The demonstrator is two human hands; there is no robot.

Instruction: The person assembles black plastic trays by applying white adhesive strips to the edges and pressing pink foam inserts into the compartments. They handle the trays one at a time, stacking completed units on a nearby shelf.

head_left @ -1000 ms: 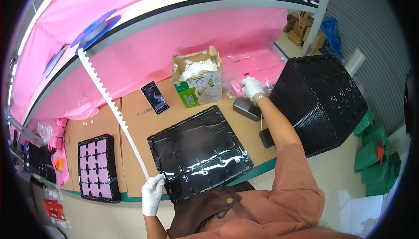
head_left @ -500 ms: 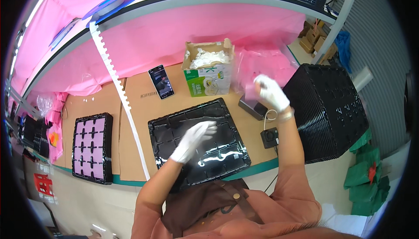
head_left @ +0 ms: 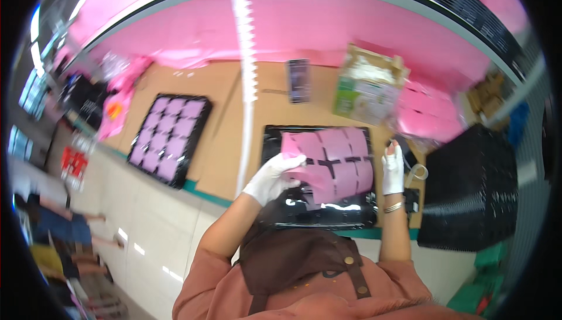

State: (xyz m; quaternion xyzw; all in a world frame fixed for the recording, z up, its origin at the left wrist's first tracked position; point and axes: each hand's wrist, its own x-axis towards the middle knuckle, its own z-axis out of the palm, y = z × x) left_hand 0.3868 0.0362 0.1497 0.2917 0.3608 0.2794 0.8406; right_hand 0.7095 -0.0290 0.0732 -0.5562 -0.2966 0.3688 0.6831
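A thin pink sheet (head_left: pixel 345 165) with dark cut slots lies over a black plastic tray (head_left: pixel 357 219) in front of me, its left end raised and curled. My left hand (head_left: pixel 273 178), in a white glove, pinches that raised end between thumb and fingers. Just past the tray's right edge is my right hand (head_left: pixel 394 168), gloved with bare fingertips showing. Its fingers point away from me, apart from the sheet, and nothing shows in them. To the left rests another black tray (head_left: pixel 202 115) fitted with pink pieces.
Behind the tray stand a phone (head_left: pixel 298 80) and an open carton (head_left: pixel 357 100) of white scraps. Pink sheets (head_left: pixel 430 109) are piled beside the carton. A tall black tray stack (head_left: pixel 468 188) stands at right. A white notched strip (head_left: pixel 246 86) hangs across the cardboard-covered table (head_left: pixel 216 156).
The pink sheet has come over the black tray. My left hand has closed on its end, and my right hand has moved down beside the tray. The view has swung left.
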